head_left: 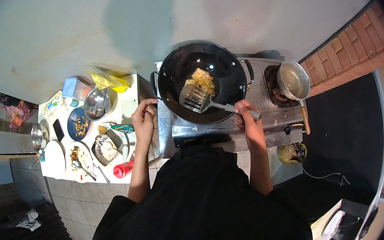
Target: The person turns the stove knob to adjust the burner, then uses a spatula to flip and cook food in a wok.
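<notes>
A black wok (220, 56) with two side handles sits on the stove, and a clump of yellowish food (202, 78) lies in its middle. My right hand (246, 114) is closed around the handle of a slotted metal spatula (194, 98). The spatula's head rests over the lower left part of the food and hides some of it. Just left of the wok, my left hand (143, 119) holds nothing; its fingers are partly bent and apart, the index finger pointing toward the wok's left handle (153, 85).
A saucepan (294, 81) stands on the right burner of the stove (258, 90), its wooden handle toward me. On the left table are a steel bowl (96, 104), a dark plate (79, 124) of food, a white plate (86, 154) with a spoon and a red bottle (123, 169). A gas cylinder (292, 153) stands below.
</notes>
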{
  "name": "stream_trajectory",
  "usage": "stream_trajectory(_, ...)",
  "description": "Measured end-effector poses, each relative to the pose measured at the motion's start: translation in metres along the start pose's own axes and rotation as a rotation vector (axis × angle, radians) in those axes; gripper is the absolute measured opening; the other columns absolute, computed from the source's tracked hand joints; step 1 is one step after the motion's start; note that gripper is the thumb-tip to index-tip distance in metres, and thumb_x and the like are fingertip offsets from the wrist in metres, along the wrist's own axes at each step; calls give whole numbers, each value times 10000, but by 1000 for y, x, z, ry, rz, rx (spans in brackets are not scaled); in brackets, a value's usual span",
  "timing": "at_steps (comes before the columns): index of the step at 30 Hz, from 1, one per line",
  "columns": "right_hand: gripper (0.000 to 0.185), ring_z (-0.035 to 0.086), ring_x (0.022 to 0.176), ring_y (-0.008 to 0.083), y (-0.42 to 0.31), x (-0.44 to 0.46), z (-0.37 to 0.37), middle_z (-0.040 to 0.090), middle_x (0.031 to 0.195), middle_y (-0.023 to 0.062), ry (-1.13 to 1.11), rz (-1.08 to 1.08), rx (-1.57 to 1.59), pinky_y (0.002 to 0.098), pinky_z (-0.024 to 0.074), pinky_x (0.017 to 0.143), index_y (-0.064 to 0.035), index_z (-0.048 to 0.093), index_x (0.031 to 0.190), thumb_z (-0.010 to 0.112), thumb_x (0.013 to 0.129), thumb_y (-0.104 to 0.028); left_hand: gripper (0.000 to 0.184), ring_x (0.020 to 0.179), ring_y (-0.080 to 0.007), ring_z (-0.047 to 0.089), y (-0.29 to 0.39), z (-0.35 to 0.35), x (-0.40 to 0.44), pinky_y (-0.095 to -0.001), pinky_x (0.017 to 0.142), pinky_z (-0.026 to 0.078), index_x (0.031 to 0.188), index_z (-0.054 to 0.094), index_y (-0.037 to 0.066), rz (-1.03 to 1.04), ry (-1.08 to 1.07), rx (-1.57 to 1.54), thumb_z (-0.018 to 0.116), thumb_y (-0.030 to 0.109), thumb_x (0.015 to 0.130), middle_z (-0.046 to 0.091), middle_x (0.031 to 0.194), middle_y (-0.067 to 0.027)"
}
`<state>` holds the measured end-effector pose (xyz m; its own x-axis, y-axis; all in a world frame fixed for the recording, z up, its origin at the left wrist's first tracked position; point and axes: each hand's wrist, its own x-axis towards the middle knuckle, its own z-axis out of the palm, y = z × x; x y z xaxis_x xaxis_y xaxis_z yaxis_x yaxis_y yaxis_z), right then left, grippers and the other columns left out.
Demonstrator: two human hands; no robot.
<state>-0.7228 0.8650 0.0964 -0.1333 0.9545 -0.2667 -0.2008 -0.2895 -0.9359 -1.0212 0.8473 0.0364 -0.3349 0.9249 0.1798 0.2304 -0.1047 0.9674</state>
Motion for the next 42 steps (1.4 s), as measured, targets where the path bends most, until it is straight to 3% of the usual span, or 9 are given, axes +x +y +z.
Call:
stream_trajectory(8,220,245,496,7,-2,0,-5,308,602,-85,0,-46,-5,205,172,449,-110,509,843,527,998,-266,403,574,-50,342,2,-1,1,-212,531,273,1014,662,-22,-8,-9,-15,361,-110,760,389,613,38)
stream_trajectory(10,226,299,487,8,-3,-1,-6,371,588,-84,63,-38,-11,205,223,445,-115,544,802,553,980,-254,403,574,-49,342,3,-1,1,-212,531,273,1015,662,-23,-6,-11,-22,361,-110,761,389,614,40)
stream_trajectory(17,245,311,493,11,-7,0,-13,376,588,-83,67,-74,-31,202,237,449,-103,566,799,541,982,-265,415,562,-49,340,2,-1,2,-215,524,275,1012,663,-15,-7,-14,-27,352,-118,758,388,609,39)
stream_trajectory(22,291,378,525,15,-16,4,-25,443,611,-64,168,-156,-215,204,260,472,-82,606,799,533,993,-286,423,553,-48,344,0,-1,4,-218,514,275,1015,668,-4,14,0,-14,352,-119,757,387,596,40)
stream_trajectory(29,311,375,503,11,-25,37,-39,464,602,-56,262,-387,-520,204,255,459,-34,614,796,525,1000,-252,416,553,-47,344,2,-2,6,-220,511,274,1010,669,-3,9,-7,-28,354,-114,762,388,596,35)
stream_trajectory(31,308,502,588,93,-32,46,-39,582,607,32,264,-442,-599,287,411,554,33,633,820,532,979,-211,408,557,-47,342,-2,-2,6,-219,514,273,1007,667,-5,19,-7,-36,357,-110,763,384,597,36)
stream_trajectory(35,263,609,589,214,-55,53,-23,644,668,138,260,-537,-843,336,465,606,49,644,856,538,951,-173,403,561,-48,341,0,-5,4,-217,519,274,1006,666,-4,12,-2,-28,362,-109,763,382,597,37)
stream_trajectory(37,237,655,664,363,-57,60,-21,637,712,223,249,-563,-949,389,486,639,36,663,889,553,923,-171,401,561,-49,340,2,-7,3,-217,520,274,1003,668,-1,11,7,-13,366,-108,762,381,598,36)
stream_trajectory(42,235,635,787,437,-60,75,-17,636,761,254,217,-524,-1020,432,497,672,18,672,908,572,910,-195,399,562,-50,343,3,-8,1,-217,523,276,1000,671,-1,11,12,-21,368,-107,764,387,598,35)
